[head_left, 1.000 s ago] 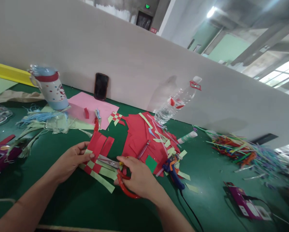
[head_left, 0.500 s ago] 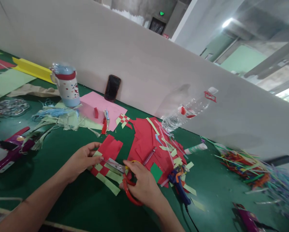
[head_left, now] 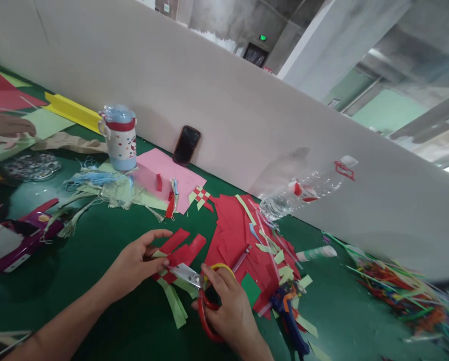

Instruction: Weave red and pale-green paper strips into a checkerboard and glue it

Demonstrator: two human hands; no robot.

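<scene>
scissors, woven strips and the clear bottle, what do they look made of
Scissors: blades look like polished metal, silvery and bright; handles are probably plastic, smooth solid red and yellow.
Woven strips: likely paper or thin card, matte, flat and straight-edged.
Clear bottle: apparently thin plastic, see-through with glints along its body.

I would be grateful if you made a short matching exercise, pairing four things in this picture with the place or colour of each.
Things
1. Scissors
2. Woven paper piece
3. Phone
4. Glue gun

Places and colours
A. Propped against the pale partition, with a dark screen
B. In the right hand
C. Dark blue and orange, out of both hands
D. Red and pale green, held by the left hand

Right pairs: 1-B, 2-D, 3-A, 4-C
</scene>
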